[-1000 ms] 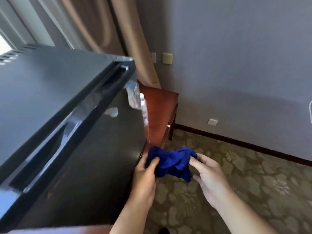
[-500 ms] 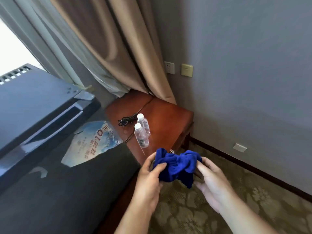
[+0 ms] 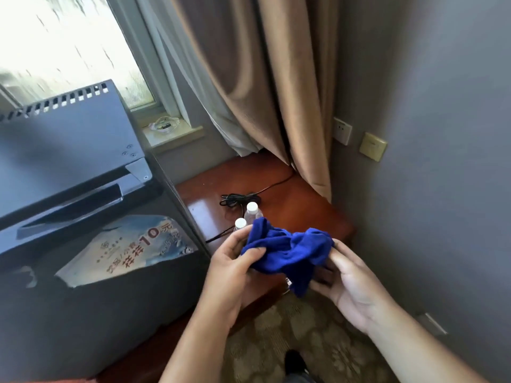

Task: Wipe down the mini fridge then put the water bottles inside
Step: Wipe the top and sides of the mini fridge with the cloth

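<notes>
Two bare hands meet low in the middle of the view with a bunched blue cloth (image 3: 287, 251) held between them. The left hand (image 3: 235, 269) pinches one end, thumb on top and fingers curled beneath. The right hand (image 3: 351, 283) pinches the other end, palm turned up, and a tail of fabric hangs below it. Patterned carpet (image 3: 304, 341) lies under them.

A black fridge (image 3: 83, 313) fills the left side, its door shut and facing the viewer. The cloth is in the air just off the door's right edge and touches no part of the fridge. The fridge lies to the left of both hands, so the left hand is the nearer one; a wipe would probably mean carrying the cloth leftward onto the door or up to the flat top. A torn sticker (image 3: 124, 247) sits on the upper door. Above it a long handle recess (image 3: 69, 210) runs along the door's top edge, rising toward the right.

Just beyond the cloth, and partly hidden by it, two clear bottles (image 3: 252, 208) with white caps stand upright, close together. They are on a glossy wooden table (image 3: 304, 214) beside the fridge's right side. The wiping looks not yet begun, and the bottles are outside the fridge.

Behind them lies a coiled black cable (image 3: 237, 199), then a tan curtain (image 3: 262, 78) and a bright window (image 3: 55, 37).
</notes>
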{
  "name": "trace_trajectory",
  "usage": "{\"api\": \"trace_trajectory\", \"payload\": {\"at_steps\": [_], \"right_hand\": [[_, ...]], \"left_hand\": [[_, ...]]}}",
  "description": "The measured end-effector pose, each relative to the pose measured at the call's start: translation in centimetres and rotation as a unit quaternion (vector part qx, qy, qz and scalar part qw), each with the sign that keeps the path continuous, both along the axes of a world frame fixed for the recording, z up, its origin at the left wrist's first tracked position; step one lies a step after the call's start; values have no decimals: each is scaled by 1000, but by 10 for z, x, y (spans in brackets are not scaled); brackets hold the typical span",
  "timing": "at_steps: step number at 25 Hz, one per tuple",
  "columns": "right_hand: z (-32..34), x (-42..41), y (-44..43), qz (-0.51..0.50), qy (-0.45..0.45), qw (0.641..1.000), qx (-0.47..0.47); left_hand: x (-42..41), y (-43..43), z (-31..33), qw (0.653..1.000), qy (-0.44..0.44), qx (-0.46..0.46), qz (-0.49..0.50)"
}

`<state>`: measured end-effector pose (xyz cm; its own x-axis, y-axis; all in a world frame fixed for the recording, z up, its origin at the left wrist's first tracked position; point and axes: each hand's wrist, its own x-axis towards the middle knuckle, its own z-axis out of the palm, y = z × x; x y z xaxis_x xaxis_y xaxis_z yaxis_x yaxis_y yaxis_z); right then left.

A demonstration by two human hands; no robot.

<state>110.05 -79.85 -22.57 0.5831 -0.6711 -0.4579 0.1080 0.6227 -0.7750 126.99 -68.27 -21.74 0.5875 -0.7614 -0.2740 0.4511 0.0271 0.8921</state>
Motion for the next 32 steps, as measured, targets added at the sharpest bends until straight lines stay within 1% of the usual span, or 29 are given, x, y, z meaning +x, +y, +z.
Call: {"api": "trace_trajectory", "payload": {"at_steps": [3,5,7,9,11,13,17,20,24,27,29,32], "right_hand": [[7,34,-32,17,31,999,-39],[16,54,-57,26,33,997,-66],[28,73,-82,10,34,995,-93],[39,97,-99,-3,40,993,-113],[44,128,-105,13,42,993,-109],[44,157,-101,45,35,994,-98],[47,208,-78,116,-2,988,-104],[42,231,-71,186,-28,978,-95],[27,253,-81,275,-41,959,-44],[26,269,-92,369,-48,928,-15],[32,276,-105,430,-66,900,0],[37,282,-126,495,-104,862,27]], "left_hand": [[23,-26,-1,999,12,1,41],[31,-47,2,998,19,-11,64],[31,-64,10,997,20,-12,77],[31,-72,15,995,13,-6,95],[35,-70,16,992,-14,-15,121],[38,-63,16,986,-38,-23,163],[42,-51,11,963,-30,-14,266],[39,-47,8,949,-48,11,312],[35,-60,14,928,-90,49,357],[29,-86,23,904,-114,87,403],[26,-101,32,878,-140,124,441],[26,-116,44,813,-231,217,489]]}}
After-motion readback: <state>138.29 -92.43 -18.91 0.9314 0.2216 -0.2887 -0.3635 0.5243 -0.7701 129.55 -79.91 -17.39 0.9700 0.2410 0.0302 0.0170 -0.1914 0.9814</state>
